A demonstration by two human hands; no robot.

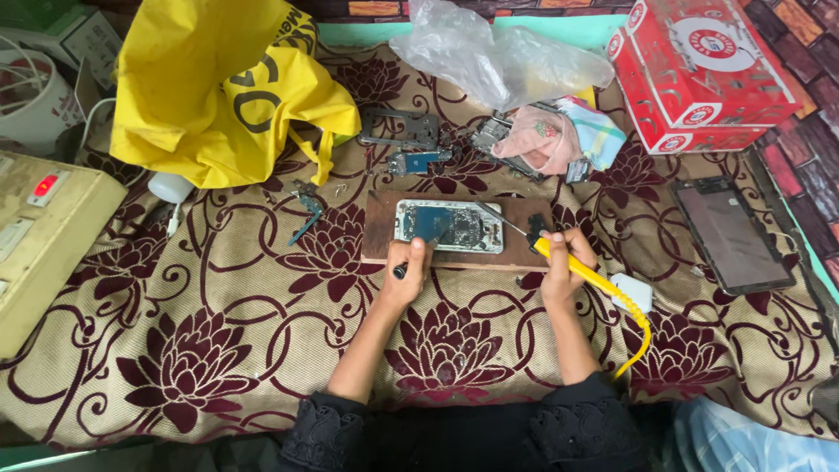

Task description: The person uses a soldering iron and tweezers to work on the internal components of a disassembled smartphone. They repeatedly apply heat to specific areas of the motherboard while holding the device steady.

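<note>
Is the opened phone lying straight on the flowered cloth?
No, the opened phone lies on a brown wooden board that rests on the flowered cloth, between the two hands.

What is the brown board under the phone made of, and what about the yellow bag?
The board looks like wood: flat, matte brown, with worn edges. The yellow bag seems to be thin cloth, since it slumps in soft folds and is not shiny; it could be a woven plastic fabric.

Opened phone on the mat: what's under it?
The opened phone lies on a brown wooden board, which rests on the patterned mat. The phone covers the board's middle, so that part is hidden.
</note>
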